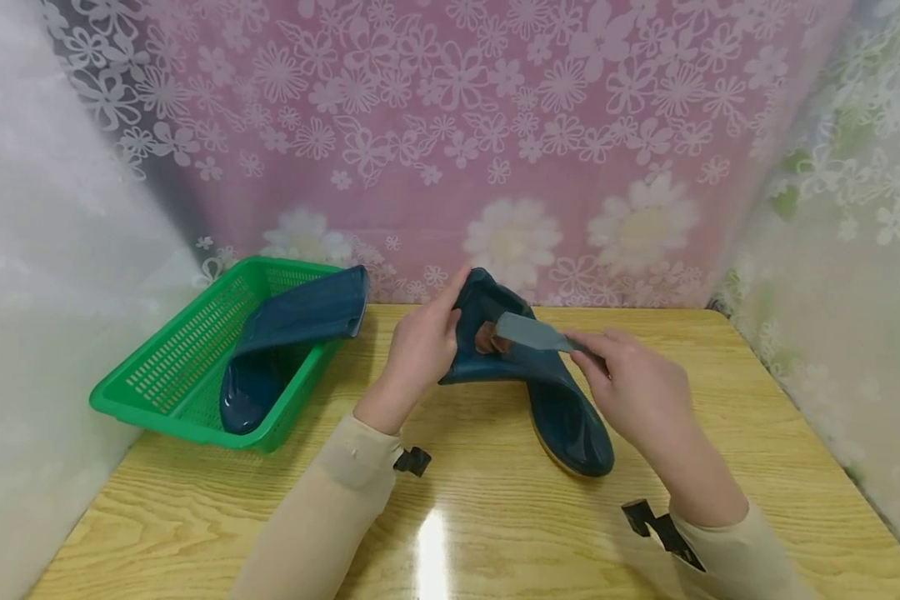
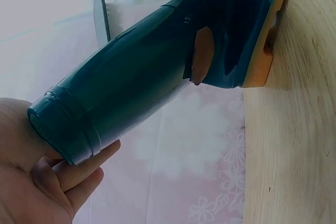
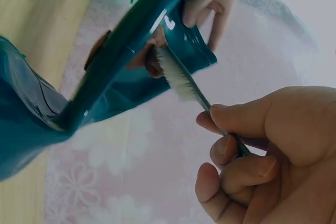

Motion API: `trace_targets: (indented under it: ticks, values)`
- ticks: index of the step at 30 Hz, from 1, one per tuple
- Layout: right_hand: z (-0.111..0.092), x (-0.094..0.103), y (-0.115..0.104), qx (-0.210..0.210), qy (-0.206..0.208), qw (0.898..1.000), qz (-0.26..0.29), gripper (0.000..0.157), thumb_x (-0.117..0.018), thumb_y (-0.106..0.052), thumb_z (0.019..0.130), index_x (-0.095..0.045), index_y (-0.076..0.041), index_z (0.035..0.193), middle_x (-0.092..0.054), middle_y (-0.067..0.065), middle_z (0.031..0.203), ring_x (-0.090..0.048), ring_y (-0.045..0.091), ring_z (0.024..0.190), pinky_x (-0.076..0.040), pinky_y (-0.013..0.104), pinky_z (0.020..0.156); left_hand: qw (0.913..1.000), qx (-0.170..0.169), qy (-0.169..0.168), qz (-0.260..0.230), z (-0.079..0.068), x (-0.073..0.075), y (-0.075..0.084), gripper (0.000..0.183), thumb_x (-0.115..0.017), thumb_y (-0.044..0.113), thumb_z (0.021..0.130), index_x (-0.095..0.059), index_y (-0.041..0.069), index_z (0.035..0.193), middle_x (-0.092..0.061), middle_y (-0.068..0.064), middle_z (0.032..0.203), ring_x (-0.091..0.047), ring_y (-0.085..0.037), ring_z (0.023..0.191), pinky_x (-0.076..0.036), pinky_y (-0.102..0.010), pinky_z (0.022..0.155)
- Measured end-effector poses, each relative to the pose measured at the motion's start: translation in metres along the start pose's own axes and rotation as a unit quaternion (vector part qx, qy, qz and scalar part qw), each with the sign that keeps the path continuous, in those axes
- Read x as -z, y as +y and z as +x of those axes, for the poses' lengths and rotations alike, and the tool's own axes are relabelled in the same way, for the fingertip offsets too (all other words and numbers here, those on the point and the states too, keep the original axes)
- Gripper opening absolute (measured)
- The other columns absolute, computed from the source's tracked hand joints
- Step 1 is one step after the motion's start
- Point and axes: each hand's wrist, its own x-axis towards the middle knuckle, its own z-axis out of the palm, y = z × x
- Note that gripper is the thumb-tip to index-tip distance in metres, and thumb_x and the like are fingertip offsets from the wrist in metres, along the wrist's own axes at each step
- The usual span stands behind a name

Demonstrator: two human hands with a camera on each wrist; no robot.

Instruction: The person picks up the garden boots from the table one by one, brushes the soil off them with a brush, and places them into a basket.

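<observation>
My left hand [image 1: 423, 342] grips the top edge of a dark blue boot [image 1: 570, 408], thumb on one side and fingers on the other. The boot is at the middle of the table [image 1: 487, 517], its shaft leaning left and its toe pointing right and toward the near side. My right hand [image 1: 641, 387], to the right of the shaft, pinches the handle of a grey brush [image 1: 528, 332] between thumb and curled fingers. Its white bristles [image 3: 176, 77] face the shaft next to a brown patch [image 1: 487, 337]; I cannot tell whether they touch it. From the left wrist camera I also see a brown patch above the heel. To the left, well apart from my hands, a green basket [image 1: 187, 350] holds a second boot [image 1: 300, 312], its top sticking out over the right rim. A pink flowered cloth [image 1: 450, 100] hangs behind the table's far edge.
</observation>
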Motion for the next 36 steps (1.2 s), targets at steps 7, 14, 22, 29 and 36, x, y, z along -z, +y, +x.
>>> trace_targets:
  ticks: [7, 14, 22, 29, 36]
  values:
    - [-0.001, 0.005, 0.002, -0.019, 0.025, 0.999, 0.041, 0.037, -0.068, -0.021, 0.113, -0.071, -0.009, 0.149, -0.073, 0.017, 0.111, -0.054, 0.024, 0.068, -0.037, 0.04, 0.056, 1.0, -0.001, -0.004, 0.004, 0.0, -0.001, 0.0, 0.065, -0.057, 0.008, 0.117, -0.032, 0.018, 0.176, -0.05, 0.0, 0.06, -0.041, -0.019, 0.043, -0.033, -0.032, 0.049]
    - [0.004, -0.023, -0.017, 0.034, 0.007, 0.998, 0.055, 0.037, -0.071, -0.019, 0.111, -0.073, -0.014, 0.148, -0.062, 0.004, 0.09, -0.044, 0.018, 0.062, -0.038, 0.037, 0.055, 1.0, 0.005, -0.001, -0.002, -0.001, 0.001, 0.002, 0.067, -0.057, 0.007, 0.116, -0.032, 0.02, 0.176, -0.051, 0.0, 0.063, -0.041, -0.02, 0.045, -0.033, -0.033, 0.051]
    - [0.005, -0.021, -0.015, 0.016, -0.031, 0.999, 0.003, 0.038, -0.07, -0.022, 0.112, -0.072, -0.016, 0.149, -0.065, 0.005, 0.093, -0.047, 0.017, 0.06, -0.038, 0.037, 0.053, 1.0, -0.006, -0.002, 0.007, 0.0, 0.0, 0.0, 0.065, -0.057, 0.006, 0.116, -0.033, 0.019, 0.176, -0.049, 0.0, 0.06, -0.04, -0.02, 0.044, -0.032, -0.032, 0.051]
    - [0.004, -0.007, -0.01, -0.004, -0.045, 0.999, -0.004, 0.039, -0.07, -0.025, 0.112, -0.073, -0.017, 0.149, -0.07, 0.007, 0.1, -0.054, 0.019, 0.064, -0.04, 0.038, 0.053, 1.0, 0.01, -0.001, 0.001, 0.0, 0.0, -0.001, 0.069, -0.059, 0.007, 0.116, -0.031, 0.022, 0.177, -0.05, 0.0, 0.061, -0.042, -0.02, 0.044, -0.034, -0.034, 0.05]
    - [0.0, 0.011, 0.002, -0.018, -0.069, 0.997, 0.018, 0.04, -0.066, -0.028, 0.114, -0.071, -0.014, 0.151, -0.073, 0.021, 0.135, -0.071, 0.03, 0.084, -0.048, 0.043, 0.059, 0.9999, 0.009, 0.0, 0.006, 0.001, -0.003, -0.002, 0.068, -0.057, 0.008, 0.117, -0.03, 0.023, 0.177, -0.051, 0.0, 0.062, -0.043, -0.02, 0.044, -0.035, -0.034, 0.05]
